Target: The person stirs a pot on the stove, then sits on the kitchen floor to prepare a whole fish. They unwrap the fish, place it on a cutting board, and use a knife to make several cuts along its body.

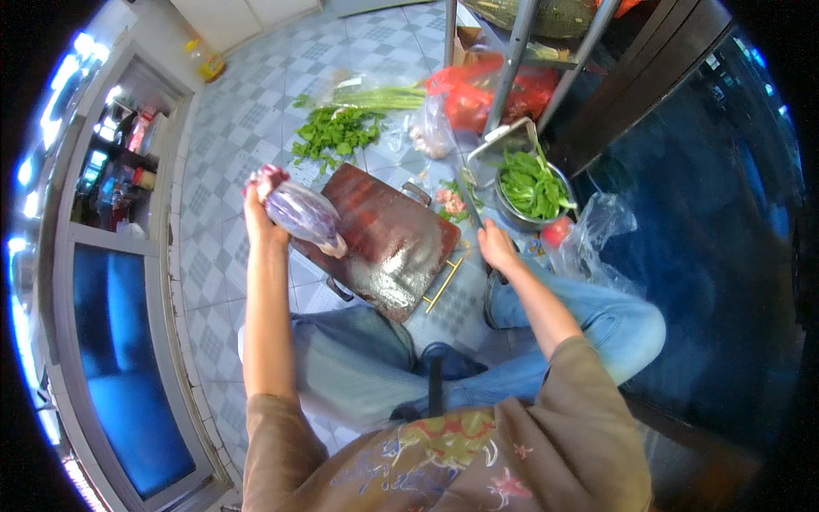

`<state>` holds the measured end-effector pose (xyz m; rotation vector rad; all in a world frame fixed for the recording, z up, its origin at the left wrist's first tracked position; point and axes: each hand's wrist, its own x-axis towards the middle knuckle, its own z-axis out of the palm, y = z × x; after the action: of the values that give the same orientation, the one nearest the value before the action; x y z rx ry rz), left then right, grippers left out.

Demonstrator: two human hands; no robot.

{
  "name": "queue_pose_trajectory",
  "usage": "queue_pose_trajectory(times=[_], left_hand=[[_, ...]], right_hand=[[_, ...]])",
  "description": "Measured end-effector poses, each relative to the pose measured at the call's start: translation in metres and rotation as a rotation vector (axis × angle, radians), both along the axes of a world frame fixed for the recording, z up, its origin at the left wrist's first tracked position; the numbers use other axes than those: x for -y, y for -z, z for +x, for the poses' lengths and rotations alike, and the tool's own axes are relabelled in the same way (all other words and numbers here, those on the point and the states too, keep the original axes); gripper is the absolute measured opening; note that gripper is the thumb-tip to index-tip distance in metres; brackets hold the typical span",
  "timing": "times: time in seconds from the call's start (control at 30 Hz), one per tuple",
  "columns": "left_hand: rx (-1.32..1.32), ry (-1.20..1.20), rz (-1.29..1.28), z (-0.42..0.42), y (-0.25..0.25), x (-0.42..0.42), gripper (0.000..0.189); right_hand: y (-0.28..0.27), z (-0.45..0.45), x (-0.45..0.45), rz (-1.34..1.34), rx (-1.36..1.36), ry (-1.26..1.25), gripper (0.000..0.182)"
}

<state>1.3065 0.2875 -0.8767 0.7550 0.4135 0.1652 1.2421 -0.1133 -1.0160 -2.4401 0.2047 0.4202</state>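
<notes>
My left hand point(264, 217) grips a piece of raw meat point(304, 210), dark red at one end and wrapped in pale silvery membrane, with a whitish tip. It is held over the left corner of a reddish-brown chopping board point(390, 237), which lies on the floor between my legs and has a wet sheen and side handles. In my right hand point(496, 246) is a knife point(469, 198), its blade directed away from me beside the board's right edge. Small pinkish pieces point(452, 201) lie on the floor just left of the blade.
Leafy greens point(531, 182) fill a metal bowl point(534, 224) at right, near a clear plastic bag point(598, 240). Beyond the board lie green leaves point(336, 134), bagged stalks point(381, 97), bagged garlic point(429, 141) and a red plastic bag point(470, 96) by a metal rack point(512, 61).
</notes>
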Motion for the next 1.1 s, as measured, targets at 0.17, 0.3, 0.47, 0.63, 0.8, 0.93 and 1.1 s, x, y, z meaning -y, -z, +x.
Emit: queue_pose_trajectory(times=[0.17,0.3,0.47,0.63,0.8,0.93,1.1], left_hand=[[-0.269,0.015,0.021,0.019,0.052,0.036,0.031],[-0.336,0.137,0.104,0.033,0.108,0.058,0.030],[-0.647,0.382,1.237,0.031,0.178,0.074,0.062],[-0.599,0.236,1.571,-0.004,0.148,0.118,0.067],[-0.463,0.129,1.541,-0.010,0.147,0.128,0.042],[-0.360,0.090,1.534,-0.016,0.153,0.117,0.027],[-0.415,0.120,1.480,-0.015,0.156,0.113,0.026]], right_hand=[[0.001,0.029,0.018,-0.117,0.079,-0.136,0.027],[-0.045,0.040,0.009,-0.140,0.162,-0.190,0.028],[-0.092,0.077,0.010,-0.086,0.095,-0.377,0.028],[-0.130,0.089,0.021,-0.066,0.005,-0.503,0.025],[-0.097,0.107,0.016,-0.154,-0.009,-0.658,0.034],[-0.100,0.118,-0.006,-0.149,-0.149,-0.733,0.057],[-0.098,0.126,-0.012,-0.153,-0.134,-0.833,0.053]])
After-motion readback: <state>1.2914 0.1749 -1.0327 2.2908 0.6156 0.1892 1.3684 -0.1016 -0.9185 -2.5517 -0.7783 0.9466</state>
